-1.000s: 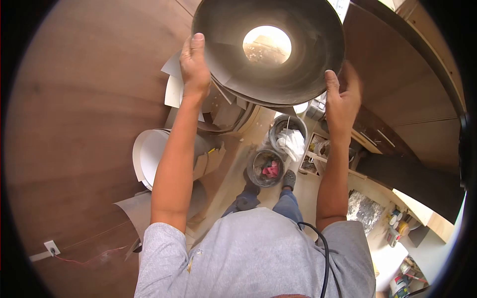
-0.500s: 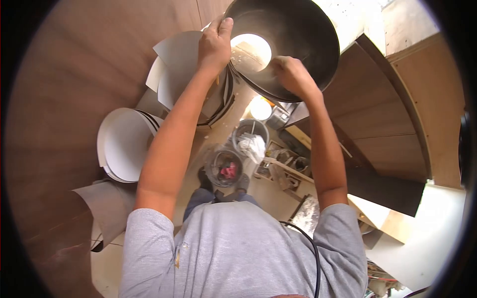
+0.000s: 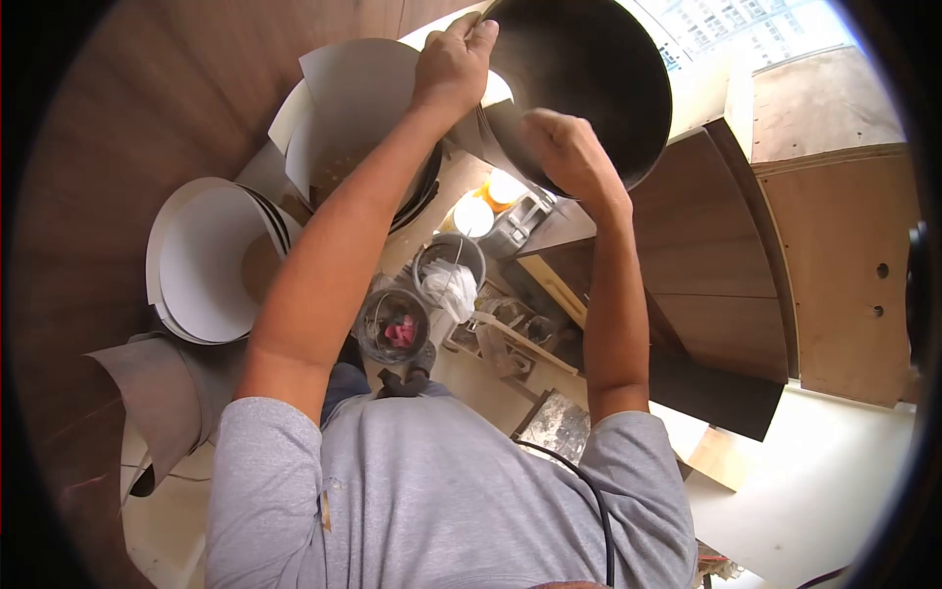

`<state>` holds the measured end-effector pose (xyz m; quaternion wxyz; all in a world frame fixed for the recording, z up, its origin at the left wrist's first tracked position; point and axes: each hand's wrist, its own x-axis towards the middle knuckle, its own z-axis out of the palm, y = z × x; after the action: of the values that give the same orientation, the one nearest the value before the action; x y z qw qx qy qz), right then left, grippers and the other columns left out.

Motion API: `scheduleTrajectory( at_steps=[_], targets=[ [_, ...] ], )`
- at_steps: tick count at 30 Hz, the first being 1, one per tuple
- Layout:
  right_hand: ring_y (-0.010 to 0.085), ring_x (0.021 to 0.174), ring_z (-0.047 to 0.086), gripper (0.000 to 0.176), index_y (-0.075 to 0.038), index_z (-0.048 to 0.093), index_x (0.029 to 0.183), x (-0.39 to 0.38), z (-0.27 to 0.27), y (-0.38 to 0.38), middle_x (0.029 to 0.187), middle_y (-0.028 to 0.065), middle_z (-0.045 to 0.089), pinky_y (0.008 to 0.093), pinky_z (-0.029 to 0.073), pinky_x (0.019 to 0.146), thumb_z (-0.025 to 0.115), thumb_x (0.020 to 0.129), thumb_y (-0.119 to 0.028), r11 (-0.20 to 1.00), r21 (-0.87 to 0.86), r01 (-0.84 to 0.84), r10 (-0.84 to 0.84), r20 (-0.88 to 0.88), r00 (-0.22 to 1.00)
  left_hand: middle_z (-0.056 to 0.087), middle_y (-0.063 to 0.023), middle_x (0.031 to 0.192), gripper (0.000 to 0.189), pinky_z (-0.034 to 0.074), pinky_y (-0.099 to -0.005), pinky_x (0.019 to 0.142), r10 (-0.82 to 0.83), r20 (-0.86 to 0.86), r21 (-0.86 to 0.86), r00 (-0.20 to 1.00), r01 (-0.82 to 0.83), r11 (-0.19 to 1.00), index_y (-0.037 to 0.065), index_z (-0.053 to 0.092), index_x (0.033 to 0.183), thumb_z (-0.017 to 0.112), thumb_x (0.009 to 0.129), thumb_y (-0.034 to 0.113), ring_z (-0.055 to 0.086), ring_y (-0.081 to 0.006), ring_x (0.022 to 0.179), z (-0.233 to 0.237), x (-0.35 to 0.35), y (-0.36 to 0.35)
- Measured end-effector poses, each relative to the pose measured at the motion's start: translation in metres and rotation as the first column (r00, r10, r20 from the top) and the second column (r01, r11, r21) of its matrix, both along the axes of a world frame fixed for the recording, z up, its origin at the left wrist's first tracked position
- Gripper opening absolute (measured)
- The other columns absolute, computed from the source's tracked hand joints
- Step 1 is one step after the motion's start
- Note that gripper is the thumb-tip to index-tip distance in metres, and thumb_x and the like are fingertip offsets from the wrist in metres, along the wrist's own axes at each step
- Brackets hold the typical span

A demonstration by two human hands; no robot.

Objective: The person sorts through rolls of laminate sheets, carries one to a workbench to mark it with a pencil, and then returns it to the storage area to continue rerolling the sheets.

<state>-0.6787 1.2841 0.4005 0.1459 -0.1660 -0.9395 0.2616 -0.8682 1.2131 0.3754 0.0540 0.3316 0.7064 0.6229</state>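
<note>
A large dark sheet, curled into a wide roll (image 3: 603, 74), stands open towards me at the top of the head view. Its near-left edge is gripped by my left hand (image 3: 453, 69), thumb on top and fingers wrapped round it. My right hand (image 3: 577, 157) is inside the mouth of the roll, close to the sheet's lower edge. Its fingers are curled closed; whatever they hold is hidden. Pale light shows on the sheet between the two hands.
Other curled sheets, a grey one (image 3: 368, 98) and a white one (image 3: 201, 260), stand at left by a brown wood-grain panel (image 3: 88, 196). Buckets (image 3: 461, 245) and a toolbox (image 3: 515, 231) are on the floor. Curved brown panels (image 3: 716, 236) lean at right.
The view has shifted, so the floor items sit further left. Both hands stay at the roll; my right hand has moved slightly relative to it, and the bright opening is now mostly covered.
</note>
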Motion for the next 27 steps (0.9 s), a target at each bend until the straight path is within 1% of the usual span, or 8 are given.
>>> scheduleTrajectory(
  at_steps=[1,3,7,11,13,19,25,27],
  targets=[
    [0.0480,0.081,0.060,0.027,0.003,0.065,0.097,-0.002,-0.001,0.003,0.087,0.0294,0.063,0.0469,0.050,0.074,0.059,0.099,-0.024,1.000,0.011,-0.002,0.002,0.009,1.000,0.073,-0.0229,0.110,0.057,0.052,-0.0431,0.094,0.002,0.009,0.011,1.000,-0.002,1.000,0.006,0.065,0.133,0.052,0.101,0.051,0.069,-0.0382,0.108,0.001,0.000,0.001],
    [0.0194,0.067,0.049,0.023,0.004,0.064,0.099,-0.009,-0.001,0.012,0.073,0.0157,0.052,0.0334,0.047,0.068,0.060,0.100,-0.018,0.986,0.017,0.167,-0.165,-0.066,0.984,0.073,-0.0229,0.105,0.060,0.052,-0.0427,0.094,0.000,0.017,-0.012,1.000,0.000,1.000,0.006,0.064,0.135,0.053,0.100,0.053,0.070,-0.0366,0.103,0.001,-0.001,0.003],
    [0.0121,0.071,0.051,0.027,0.007,0.065,0.101,-0.016,0.002,0.041,0.075,0.0059,0.057,0.0319,0.047,0.069,0.059,0.101,-0.020,0.982,-0.046,0.185,-0.185,0.006,0.983,0.073,-0.0201,0.111,0.062,0.051,-0.0408,0.097,0.032,0.036,-0.018,0.999,-0.032,0.999,0.007,0.065,0.135,0.053,0.099,0.056,0.068,-0.0339,0.108,-0.006,-0.005,0.009],
    [0.0124,0.070,0.050,0.027,0.006,0.066,0.101,-0.022,0.006,0.053,0.074,0.0057,0.056,0.0314,0.046,0.068,0.059,0.101,-0.021,0.992,-0.014,0.128,-0.127,0.022,0.992,0.072,-0.0205,0.116,0.062,0.050,-0.0400,0.099,-0.048,0.084,0.022,0.995,0.047,0.999,0.008,0.065,0.135,0.055,0.098,0.057,0.068,-0.0335,0.111,0.002,-0.003,-0.002],
    [0.0415,0.074,0.054,0.029,0.006,0.061,0.092,-0.025,0.009,0.053,0.082,0.0271,0.058,0.0447,0.048,0.075,0.057,0.096,-0.023,0.990,-0.072,0.123,-0.125,-0.022,0.992,0.072,-0.0203,0.118,0.062,0.050,-0.0398,0.099,-0.056,0.065,0.037,0.996,0.054,0.998,0.008,0.066,0.134,0.056,0.098,0.057,0.068,-0.0331,0.112,0.001,-0.005,-0.005],
    [0.0424,0.078,0.057,0.030,0.006,0.064,0.094,-0.033,0.017,0.050,0.087,0.0269,0.063,0.0442,0.049,0.077,0.057,0.096,-0.024,0.991,-0.022,0.133,-0.130,0.100,0.986,0.074,-0.0207,0.109,0.060,0.053,-0.0406,0.094,-0.056,0.037,0.062,0.998,0.054,0.997,0.004,0.067,0.132,0.058,0.099,0.054,0.070,-0.0336,0.105,-0.005,-0.006,0.001],
    [0.0389,0.085,0.066,0.026,-0.005,0.063,0.120,-0.031,-0.005,0.034,0.089,0.0255,0.068,0.0431,0.051,0.080,0.060,0.098,-0.018,0.993,0.024,0.112,-0.100,-0.283,0.954,0.072,-0.0200,0.118,0.066,0.050,-0.0393,0.098,-0.099,0.021,0.115,0.995,0.096,0.989,0.003,0.066,0.132,0.057,0.099,0.060,0.068,-0.0324,0.112,-0.015,-0.019,0.007],
    [0.0387,0.090,0.068,0.028,-0.008,0.061,0.125,-0.028,0.007,0.025,0.094,0.0268,0.069,0.0440,0.051,0.082,0.059,0.098,-0.016,0.992,-0.060,0.113,-0.123,-0.212,0.969,0.071,-0.0182,0.124,0.069,0.048,-0.0376,0.102,-0.123,0.060,0.103,0.991,0.116,0.988,0.004,0.065,0.134,0.056,0.099,0.062,0.065,-0.0296,0.118,-0.012,-0.018,0.001]
  ],
)
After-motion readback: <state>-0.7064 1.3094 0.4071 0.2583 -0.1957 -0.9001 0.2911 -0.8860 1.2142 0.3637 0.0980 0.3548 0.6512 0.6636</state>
